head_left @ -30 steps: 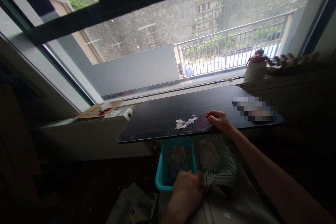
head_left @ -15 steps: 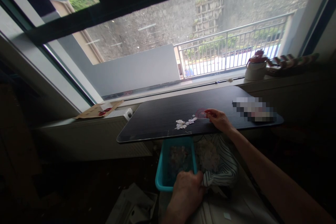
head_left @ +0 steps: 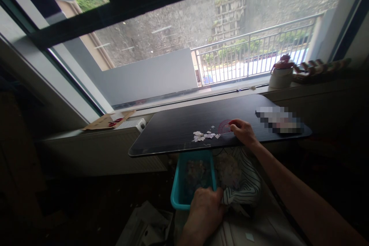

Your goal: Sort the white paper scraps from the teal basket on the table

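Fingers (right) hold pink plastic near tabletop edge.

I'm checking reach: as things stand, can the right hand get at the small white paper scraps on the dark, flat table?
Probably yes: the right hand is close to the small white paper scraps, with only the pink, see-through, semicircular piece in its fingers seeming to lie between them.
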{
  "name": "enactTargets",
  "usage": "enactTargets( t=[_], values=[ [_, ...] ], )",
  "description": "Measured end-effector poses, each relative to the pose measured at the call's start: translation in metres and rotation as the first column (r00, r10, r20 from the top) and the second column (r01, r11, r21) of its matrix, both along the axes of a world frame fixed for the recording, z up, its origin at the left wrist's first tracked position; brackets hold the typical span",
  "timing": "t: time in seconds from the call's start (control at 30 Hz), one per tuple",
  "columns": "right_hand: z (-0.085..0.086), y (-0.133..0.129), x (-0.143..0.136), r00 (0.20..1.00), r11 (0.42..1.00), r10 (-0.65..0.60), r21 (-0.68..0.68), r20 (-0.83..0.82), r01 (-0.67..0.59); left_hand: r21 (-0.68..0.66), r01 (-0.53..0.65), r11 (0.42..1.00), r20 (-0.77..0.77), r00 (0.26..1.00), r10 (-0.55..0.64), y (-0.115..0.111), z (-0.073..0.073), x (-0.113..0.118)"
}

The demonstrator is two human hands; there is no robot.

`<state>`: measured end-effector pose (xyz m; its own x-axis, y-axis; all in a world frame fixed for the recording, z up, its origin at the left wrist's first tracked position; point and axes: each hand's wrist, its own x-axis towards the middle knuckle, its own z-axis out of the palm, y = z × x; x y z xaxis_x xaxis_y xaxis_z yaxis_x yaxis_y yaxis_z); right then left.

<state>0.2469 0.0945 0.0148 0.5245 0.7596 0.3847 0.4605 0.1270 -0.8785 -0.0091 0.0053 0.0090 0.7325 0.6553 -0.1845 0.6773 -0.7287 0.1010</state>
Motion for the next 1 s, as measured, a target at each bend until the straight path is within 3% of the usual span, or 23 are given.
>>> enactTargets(
  t=[0.37, 0.57, 0.77, 1.0],
  values=[
    [0.0020, -0.0036, -0.0005, 0.996, 0.996, -0.087, 0.004, 0.027, 0.087, 0.028, 0.013, 1.000, 0.039, 0.999, -0.014, 0.0004, -0.0053, -0.0010],
    [0.0024, -0.0038, -0.0010, 0.999, 1.000, 0.006, -0.012, 0.034, -0.005, 0.036, 0.012, 0.999, 0.049, 0.999, -0.014, 0.0010, -0.0051, -0.0017],
    [0.0014, -0.0025, -0.0002, 0.999, 1.000, -0.030, -0.003, 0.014, 0.030, 0.024, 0.010, 1.000, 0.046, 0.999, -0.011, 0.0010, -0.0044, -0.0013],
    [0.0054, -0.0052, -0.0028, 0.998, 0.998, 0.064, -0.016, -0.013, -0.064, 0.023, 0.007, 1.000, 0.039, 0.999, -0.007, 0.0017, -0.0058, -0.0008]
  ],
)
